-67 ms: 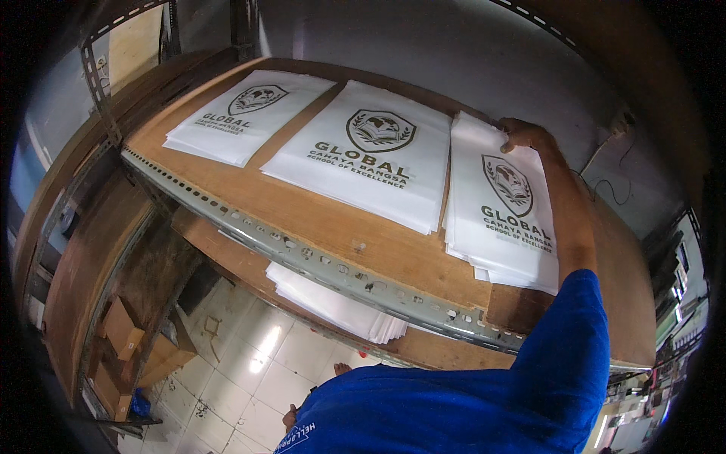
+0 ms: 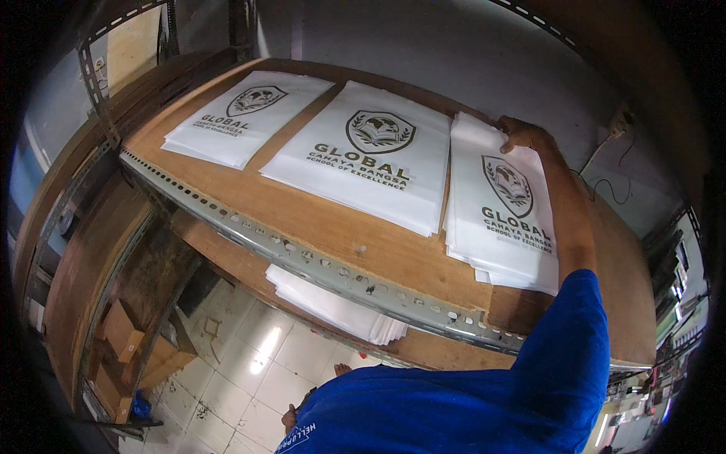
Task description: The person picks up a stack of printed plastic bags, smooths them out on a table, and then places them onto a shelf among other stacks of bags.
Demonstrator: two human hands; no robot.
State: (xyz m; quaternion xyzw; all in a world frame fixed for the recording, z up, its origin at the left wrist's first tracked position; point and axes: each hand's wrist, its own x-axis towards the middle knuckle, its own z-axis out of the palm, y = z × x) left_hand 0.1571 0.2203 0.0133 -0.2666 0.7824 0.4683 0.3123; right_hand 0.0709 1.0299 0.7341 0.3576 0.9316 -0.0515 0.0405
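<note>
On the upper wooden shelf, my right hand (image 2: 525, 136) is at the far top edge of the rightmost stack of white printed sheets (image 2: 495, 219). Its thumb lies over the edge and the other fingers curl out of sight. My blue-sleeved forearm runs along that stack's right side. The lower edges of these sheets are slightly fanned. A wider middle stack of printed sheets (image 2: 302, 163) and a left stack of printed sheets (image 2: 219, 144) lie flat beside it, each with a dark shield emblem. Some bare skin shows beside my blue shirt; whether it is my left hand is unclear.
A perforated metal rail (image 2: 280, 246) edges the wooden shelf (image 2: 363, 250). More white sheets (image 2: 333, 303) lie on the lower shelf. Cardboard boxes (image 2: 121, 333) stand at the lower left, by the tiled floor (image 2: 242, 356). A cable (image 2: 597, 155) hangs on the back wall.
</note>
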